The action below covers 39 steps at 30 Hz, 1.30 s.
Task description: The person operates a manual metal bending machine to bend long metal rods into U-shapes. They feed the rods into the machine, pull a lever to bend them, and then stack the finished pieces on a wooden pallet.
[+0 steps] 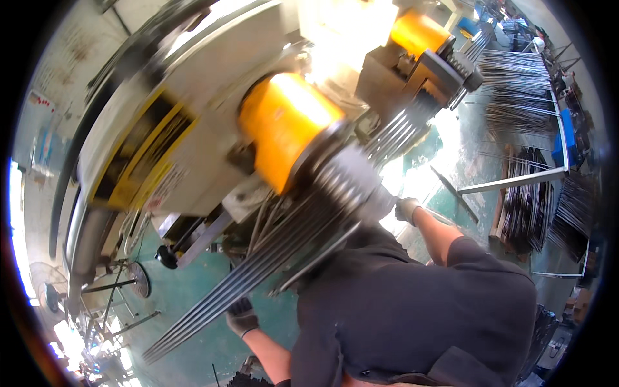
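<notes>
Nearest, at 5 o'clock, a dark shirt (419, 309) fills the view, cut off below. The right hand (407, 209), gloved, is at 3 o'clock beside a grey ridged block (351, 177); its finger spread and any hold cannot be told. The left hand (242, 316), gloved, is at 7 o'clock, fingertips partly hidden at the underside of the metal rods (222, 300); grip cannot be determined. The rods lie just above those fingers, side by side, long axis from about 7:30 toward 1:30, loose ends at lower left; their upper ends are lost in blur at the block. Beyond, at 12 o'clock, is a yellow cylinder (290, 129), blurred. Farther, at 2 o'clock, rods are stacked on a rack (516, 180).
</notes>
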Motion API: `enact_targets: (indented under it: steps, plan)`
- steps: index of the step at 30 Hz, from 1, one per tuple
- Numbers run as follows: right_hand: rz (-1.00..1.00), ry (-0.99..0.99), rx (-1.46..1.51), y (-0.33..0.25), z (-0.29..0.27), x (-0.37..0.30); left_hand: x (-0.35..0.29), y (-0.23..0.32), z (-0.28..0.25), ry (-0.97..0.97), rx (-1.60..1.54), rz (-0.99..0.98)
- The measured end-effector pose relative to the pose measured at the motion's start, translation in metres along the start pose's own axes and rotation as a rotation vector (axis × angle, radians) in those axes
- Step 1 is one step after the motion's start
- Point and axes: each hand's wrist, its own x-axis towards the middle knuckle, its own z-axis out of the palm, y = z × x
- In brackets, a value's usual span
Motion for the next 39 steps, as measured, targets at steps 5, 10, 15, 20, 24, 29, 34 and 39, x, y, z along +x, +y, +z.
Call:
enact_targets:
  steps: [5, 10, 15, 20, 24, 29, 34, 39]
  plan:
    - [-0.146, 0.082, -0.463, -0.089, 0.043, -0.071, -0.022, -0.116, 0.066, -0.124, 0.287, -0.05]
    - [-0.287, -0.027, -0.707, -0.124, 0.038, -0.055, -0.047, -0.146, 0.12, -0.191, 0.402, -0.004]
    - [-0.244, 0.046, -0.741, -0.085, 0.003, -0.047, -0.054, -0.128, 0.148, -0.296, 0.51, 0.146]
    - [-0.12, 0.133, -0.712, -0.024, -0.047, -0.063, -0.058, -0.125, 0.158, -0.492, 0.697, 0.39]
    - [-0.1, 0.185, -0.614, 0.006, -0.062, -0.107, -0.064, -0.122, 0.163, -0.839, 1.145, 0.888]
    - [-0.11, 0.17, -0.526, 0.019, -0.057, -0.136, -0.078, -0.092, 0.164, -0.891, 1.162, 0.779]
    - [-0.169, 0.081, -0.715, -0.008, -0.03, -0.127, -0.147, -0.05, 0.186, -0.708, 0.329, 0.209]
    - [-0.361, 0.038, -0.828, -0.069, 0.006, -0.125, -0.119, -0.006, 0.166, -0.53, 0.365, 0.474]
